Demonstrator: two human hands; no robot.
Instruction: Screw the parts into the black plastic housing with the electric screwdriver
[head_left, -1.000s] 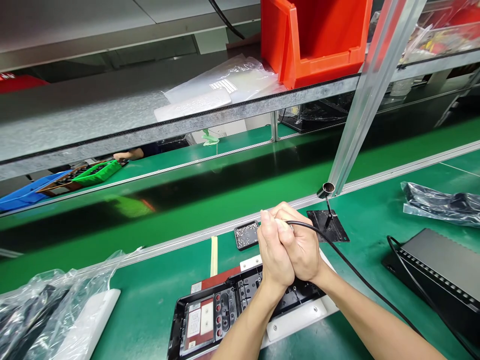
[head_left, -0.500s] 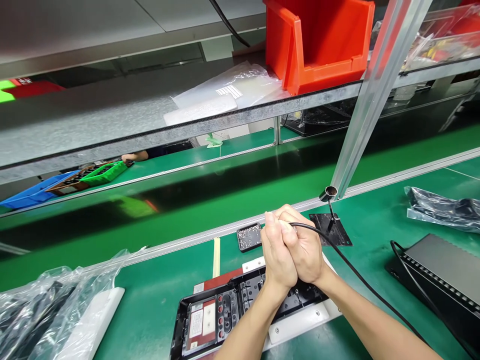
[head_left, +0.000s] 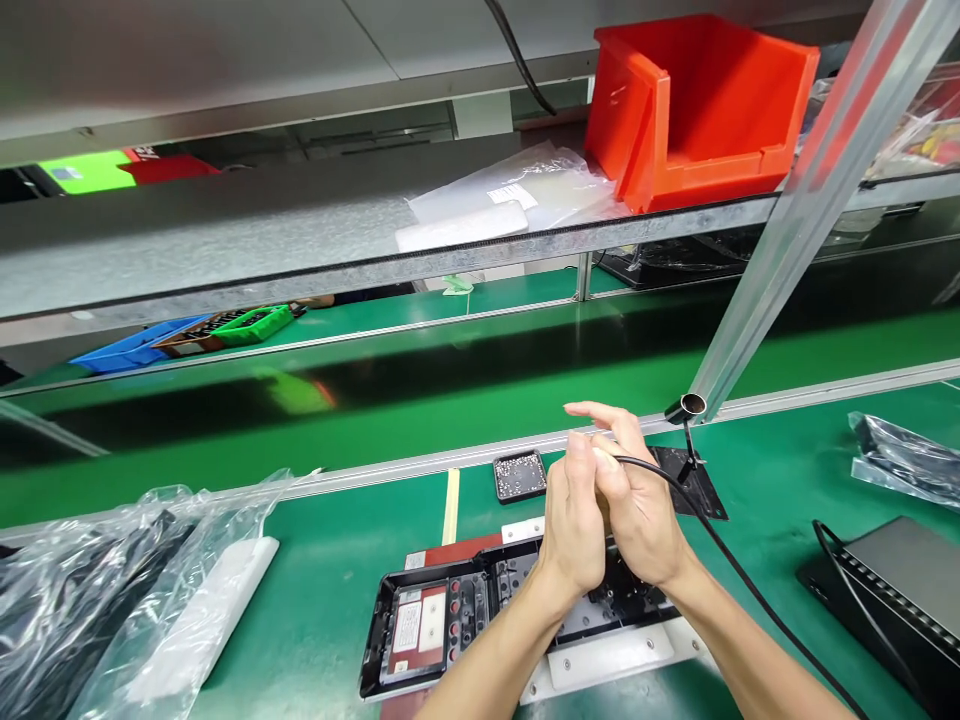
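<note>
Black casing lies open at the near side of a green bench, beneath two bare hands. The left hand has curled fingers; the right hand is partly curled, one finger raised, any grip hidden. A cable trails right. Close work on the casing appears in hand; the next move calls for steady aim. Beyond sits a tray of small parts.
</note>
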